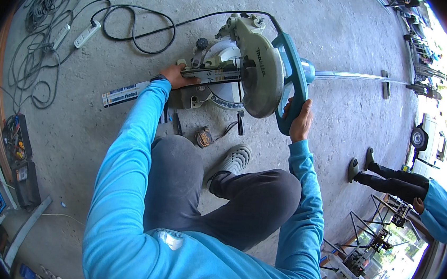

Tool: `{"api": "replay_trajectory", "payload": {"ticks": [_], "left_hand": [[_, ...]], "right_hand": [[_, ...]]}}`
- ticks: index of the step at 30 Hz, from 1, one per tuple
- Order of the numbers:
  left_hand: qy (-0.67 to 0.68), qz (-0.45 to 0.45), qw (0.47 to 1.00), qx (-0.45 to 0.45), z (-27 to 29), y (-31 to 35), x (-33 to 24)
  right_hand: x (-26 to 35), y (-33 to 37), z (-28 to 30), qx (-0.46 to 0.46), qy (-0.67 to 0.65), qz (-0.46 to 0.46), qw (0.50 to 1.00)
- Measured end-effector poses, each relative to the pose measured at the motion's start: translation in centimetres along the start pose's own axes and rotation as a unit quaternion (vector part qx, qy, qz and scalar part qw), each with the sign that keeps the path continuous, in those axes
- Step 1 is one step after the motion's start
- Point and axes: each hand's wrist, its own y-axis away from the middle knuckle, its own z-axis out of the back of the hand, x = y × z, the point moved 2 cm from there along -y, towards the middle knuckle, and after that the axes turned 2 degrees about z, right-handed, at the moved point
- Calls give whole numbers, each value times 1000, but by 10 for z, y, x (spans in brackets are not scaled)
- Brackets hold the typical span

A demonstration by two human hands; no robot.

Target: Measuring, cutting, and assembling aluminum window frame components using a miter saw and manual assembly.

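Note:
A miter saw [261,71] with a pale blade guard and a teal handle stands on the concrete in front of me. My right hand [300,121] is wrapped round the lower end of that handle. On the saw's left side my left hand [176,77] presses a long aluminium profile [126,95] against the fence, thumb stretched toward the blade guard. The profile, with printed film on it, lies across the saw base. The guard hides the blade and where it meets the profile. A tape measure [204,137] and a dark slim tool [178,124] lie near my knee.
A long shiny metal length [356,77] runs out to the right over a small support block [385,84]. Black cable coils and power strips [87,34] lie at far left, above an open toolbox [17,140]. Another person [397,184] stands at right near metal frames.

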Motion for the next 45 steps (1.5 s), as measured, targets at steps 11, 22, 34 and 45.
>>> {"api": "replay_trajectory", "payload": {"ticks": [11,22,34,45], "left_hand": [[-9,6,1000,-1,3,2,-3],[-21,6,1000,2,3,3,-3],[3,-19,1000,-10,-5,-4,4],[125,-106,987,3,-3,21,22]], "right_hand": [[4,2,0,6,-2,1,1000],[-1,0,-1,-1,-21,-29,999],[9,-4,2,9,-17,-16,1000],[72,-45,20,85,-3,-37,996]]}}
